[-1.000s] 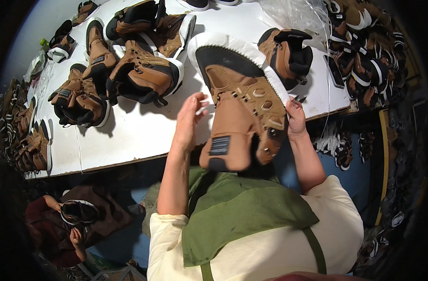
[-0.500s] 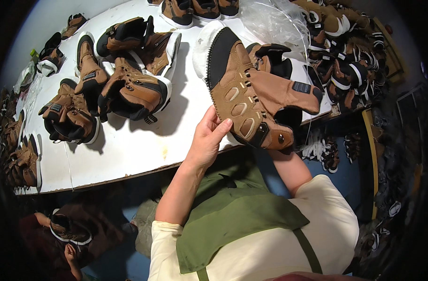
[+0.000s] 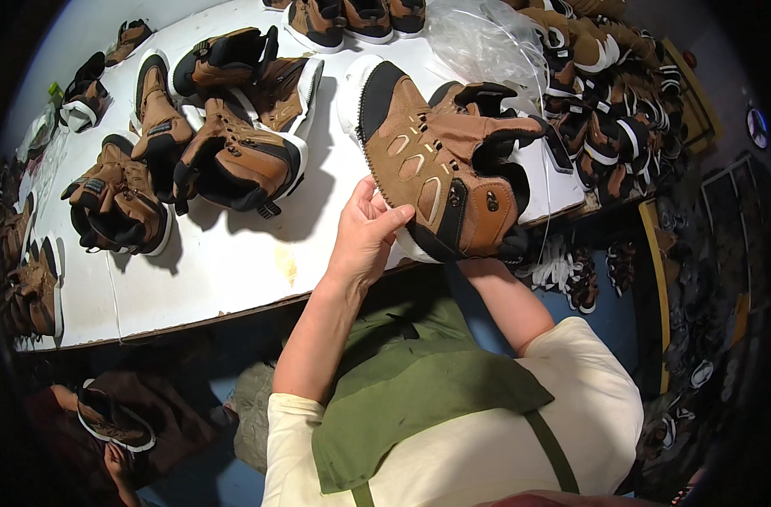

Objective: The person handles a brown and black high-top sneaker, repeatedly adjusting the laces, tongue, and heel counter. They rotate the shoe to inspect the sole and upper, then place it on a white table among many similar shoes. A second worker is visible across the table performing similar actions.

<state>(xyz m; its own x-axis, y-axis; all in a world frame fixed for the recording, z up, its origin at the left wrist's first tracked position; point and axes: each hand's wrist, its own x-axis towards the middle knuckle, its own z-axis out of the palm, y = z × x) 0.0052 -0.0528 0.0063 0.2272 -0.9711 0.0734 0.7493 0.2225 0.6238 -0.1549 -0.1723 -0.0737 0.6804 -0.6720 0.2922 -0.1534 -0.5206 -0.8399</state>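
Above the front edge of the table, I hold a brown and black lace-up boot [image 3: 402, 110], its side facing me and its toe pointing to the far left. The boot has oval side patches, a toothed lower edge, and white showing along its toe. My left hand [image 3: 364, 232] is closed on that lower edge, with the thumb against the side. From the right, my right forearm [image 3: 508, 304] reaches behind the boot's heel; the boot hides that hand and its fingers. The boot's tongue stands up over the dark opening.
Several similar boots [image 3: 242, 156] stand on the white table [image 3: 208, 291] to the left, more [image 3: 369, 17] at the far edge. Clear plastic [image 3: 483, 42] lies by a pile of shoes [image 3: 618, 127] at right. Below left, another person's hands hold a shoe [image 3: 115, 422].
The boot has turned and tilted in my grip, its heel coming lower. Its tongue, earlier spread flat toward the right, now stands more edge-on. My left hand shifted slightly left.
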